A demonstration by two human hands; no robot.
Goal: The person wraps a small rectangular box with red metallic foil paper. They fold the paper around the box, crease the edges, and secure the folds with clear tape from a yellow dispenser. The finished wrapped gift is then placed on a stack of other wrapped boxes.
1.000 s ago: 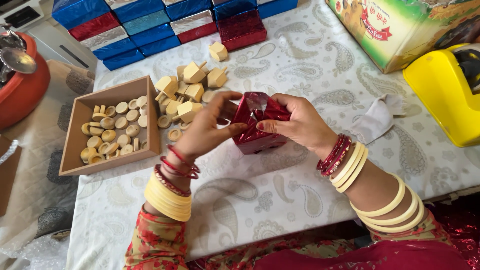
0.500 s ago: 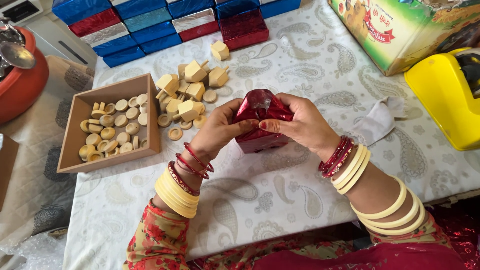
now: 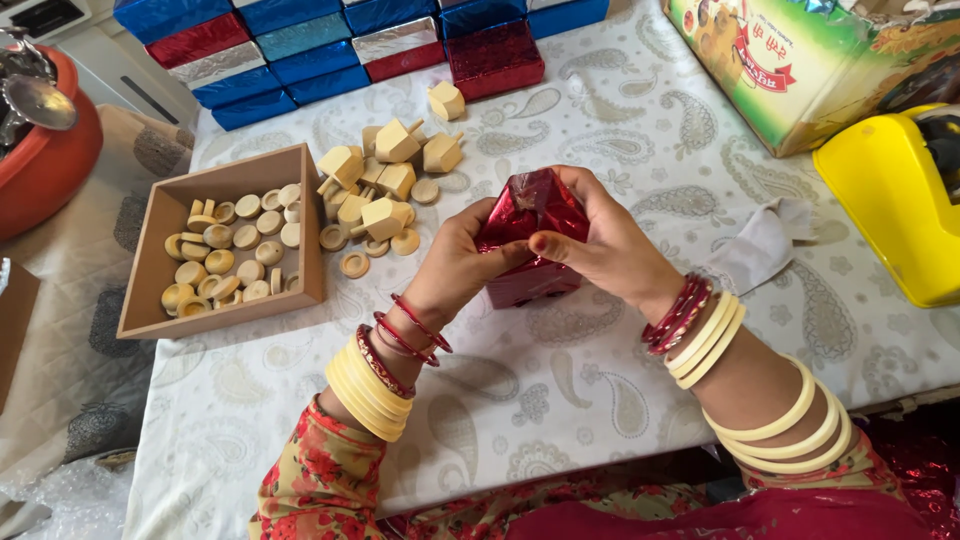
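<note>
A: Starting at the far left: spotting a red pot (image 3: 40, 150) off the cloth's edge, then passing a wooden tray (image 3: 140, 290) holding pale discs (image 3: 225, 265).

B: Moving right, meeting a heap of wooden tops (image 3: 385, 190) just beside the tray, touching one another. Noting foil blocks (image 3: 300, 50) lining the far edge in blue, red and silver.

A: Reaching mid-table now. Finding the left hand (image 3: 455, 265) half curled round the near-left side of a red packet (image 3: 525, 215), thumb pressing on the foil. Judging the packet to be resting its base on the cloth, between both hands.

B: Finding the right hand (image 3: 610, 250) wrapping the packet's top and right side, thumb lying across the front, fingers hidden behind. Gripping nothing else, either hand.

A: Doing this well, probably: steadying the body with the left, drawing the foil taut with the right, creasing at the corner before pressing flat, and going gently, thin foil tearing easily.

B: Ending at the right: passing a white scrap (image 3: 760, 245) lying apart, a yellow dispenser (image 3: 885, 200) at the edge and a green carton (image 3: 800, 60) behind.
</note>
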